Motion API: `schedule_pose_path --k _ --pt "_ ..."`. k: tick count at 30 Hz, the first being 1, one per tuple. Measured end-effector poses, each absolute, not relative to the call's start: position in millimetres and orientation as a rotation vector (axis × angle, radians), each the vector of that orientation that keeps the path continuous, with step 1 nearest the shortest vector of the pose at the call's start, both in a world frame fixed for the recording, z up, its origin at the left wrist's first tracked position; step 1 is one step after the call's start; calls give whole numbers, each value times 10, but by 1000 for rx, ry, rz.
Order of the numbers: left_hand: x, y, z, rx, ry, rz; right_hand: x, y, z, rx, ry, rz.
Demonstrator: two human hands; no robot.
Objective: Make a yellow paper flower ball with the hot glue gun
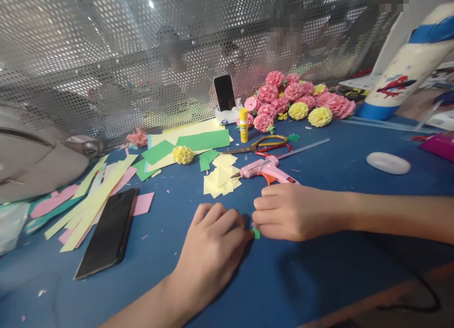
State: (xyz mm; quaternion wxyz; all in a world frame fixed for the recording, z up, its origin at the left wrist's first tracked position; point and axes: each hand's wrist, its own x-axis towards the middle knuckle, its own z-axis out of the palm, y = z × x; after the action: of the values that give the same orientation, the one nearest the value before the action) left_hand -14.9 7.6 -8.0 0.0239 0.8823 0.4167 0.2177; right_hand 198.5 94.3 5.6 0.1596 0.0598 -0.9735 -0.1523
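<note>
My left hand (216, 243) is over the blue table, its fingers curled and its fingertips close to a small green paper piece (256, 233). My right hand (287, 212) is closed just to the right, knuckles forward, with the green piece showing at its fingertips. What lies between the fingers is mostly hidden. Beyond the hands sit a pink glue gun (269, 168), a stack of pale yellow paper squares (220, 177) and scissors (271, 141) with yellow and red handles.
A black phone (108, 233) lies on paper strips (95, 202) at left, near a beige bag (35, 148). Behind are a glue stick (243, 125), an upright phone (224, 92), paper flowers (271, 99) and a bottle (404, 68). A white oval object (388, 163) sits right.
</note>
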Motion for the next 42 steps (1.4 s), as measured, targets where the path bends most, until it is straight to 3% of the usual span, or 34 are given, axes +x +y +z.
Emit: schedule_pose_path --k 6,15,24,30,42 --pt "-217 24 41 2751 1137 479 2041 867 181 77 -2962 -369" --pt "-211 63 -44 2709 1143 735 2054 913 7 -113 -2794 -79" --pt "-126 72 20 2289 1475 664 1989 777 7 -547 -2559 883" --pt "-93 50 30 2202 1392 663 1951 689 42 -696 -2411 1335" --pt "-133 87 39 2009 1234 717 1942 737 104 -615 -2353 1527"
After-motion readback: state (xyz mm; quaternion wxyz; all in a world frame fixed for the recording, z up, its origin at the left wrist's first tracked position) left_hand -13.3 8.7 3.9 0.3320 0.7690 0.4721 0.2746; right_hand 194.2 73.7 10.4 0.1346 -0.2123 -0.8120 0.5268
